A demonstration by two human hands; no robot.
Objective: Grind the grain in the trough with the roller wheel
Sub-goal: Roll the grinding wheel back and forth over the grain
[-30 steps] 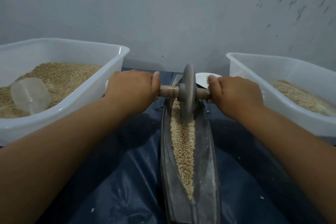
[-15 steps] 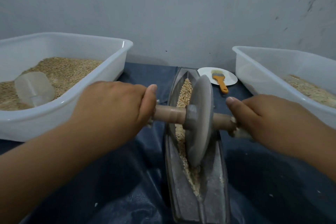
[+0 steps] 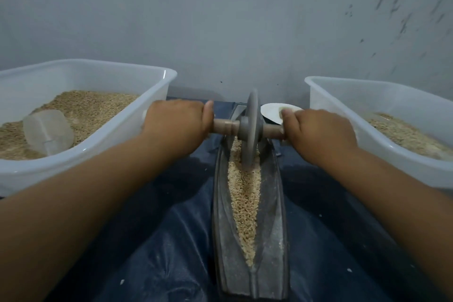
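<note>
From the head camera, the narrow grey trough runs lengthwise away from the person on a dark blue sheet, its near end close to the bottom edge of the picture and its far end near the grey wall. A white tub of grain stands to the left and another white tub to the right, each well apart from the trough, leaving bare blue sheet on both sides. A clear scoop lies in the left tub. A white plate sits just behind the right hand.

The roller wheel stands upright on edge at the far end of the trough, its rim down in the grain. The left hand grips the wooden axle on one side, fingers curled over it; the right hand grips the other end likewise. The grain forms a pale, coarse strip along the trough's groove, tapering toward the near end.
</note>
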